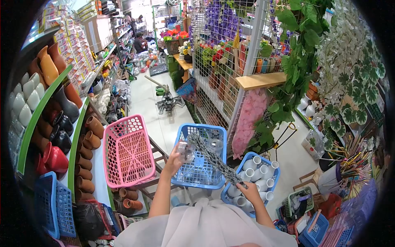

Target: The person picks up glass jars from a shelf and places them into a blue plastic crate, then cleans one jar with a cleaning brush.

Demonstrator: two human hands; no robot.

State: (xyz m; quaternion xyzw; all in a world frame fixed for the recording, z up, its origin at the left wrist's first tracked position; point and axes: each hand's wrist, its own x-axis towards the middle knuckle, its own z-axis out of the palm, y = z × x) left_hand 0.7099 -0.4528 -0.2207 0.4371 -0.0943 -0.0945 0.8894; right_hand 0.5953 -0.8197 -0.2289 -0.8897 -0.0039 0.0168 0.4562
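My left hand (175,159) is closed round a clear glass vase (186,152), held over the left side of a blue basket (180,181). My right hand (249,192) grips the lower end of a long grey fluffy duster (216,159). The duster slants up and left across the basket, its tip close beside the glass. More clear glass (215,145) lies inside the blue basket near its far edge. Under and beside my right hand, a second blue basket (276,175) holds several white vases (261,172).
An empty pink basket (108,154) stands left of the blue one. Shelves of pottery vases (93,140) line the left. A wire rack (214,70) with artificial flowers rises ahead. A metal stand (166,101) is on the aisle floor, and a person (140,43) is far back.
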